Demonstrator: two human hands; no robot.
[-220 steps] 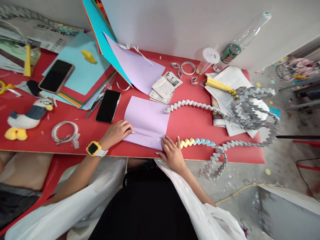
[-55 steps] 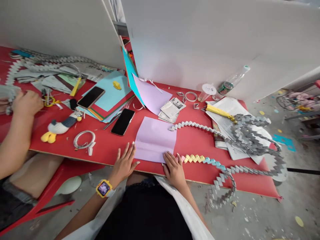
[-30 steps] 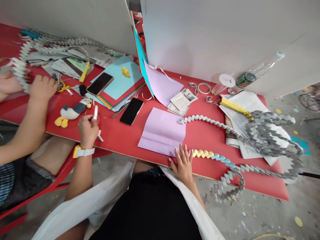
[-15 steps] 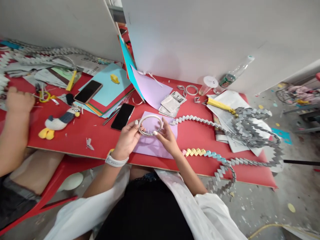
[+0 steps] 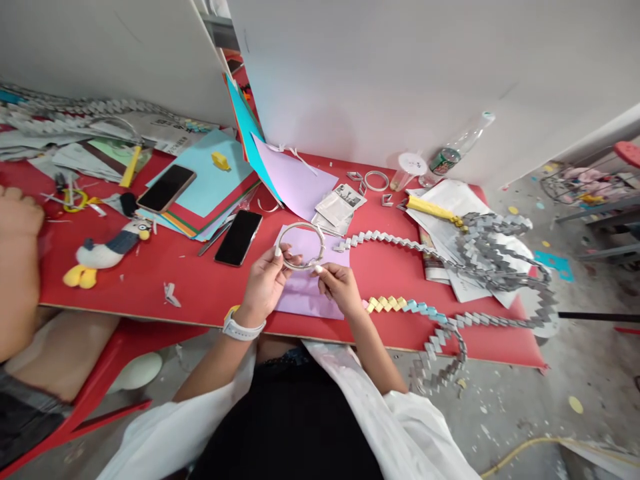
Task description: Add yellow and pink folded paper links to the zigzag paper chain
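Observation:
My left hand (image 5: 265, 280), with a pale watch at the wrist, is closed on the left side of a thin whitish ring (image 5: 302, 225). The ring is held up above a purple sheet (image 5: 307, 303) on the table. At the ring's lower right edge, my right hand (image 5: 341, 285) makes a pinch with thumb and fingers. Whether it grips the rim itself or a thin strip on it, I cannot tell. Just beyond my right hand lies a folded-paper chain (image 5: 380, 237), and a black phone (image 5: 239, 238) lies beyond my left hand.
On the red table (image 5: 200, 287) are a stuffed bird (image 5: 113, 247), a second phone (image 5: 167, 189), coloured sheets (image 5: 210, 177), newspaper cuttings (image 5: 339, 205), another ring (image 5: 377, 181), a lidded cup (image 5: 409, 170) and a plastic bottle (image 5: 457, 150). Another person's arm (image 5: 19, 280) rests at the left.
My right hand has slid from the ring's right side down to its lower right edge, its fingers now curled. The ring tilts up more towards me. The whole view has shifted slightly.

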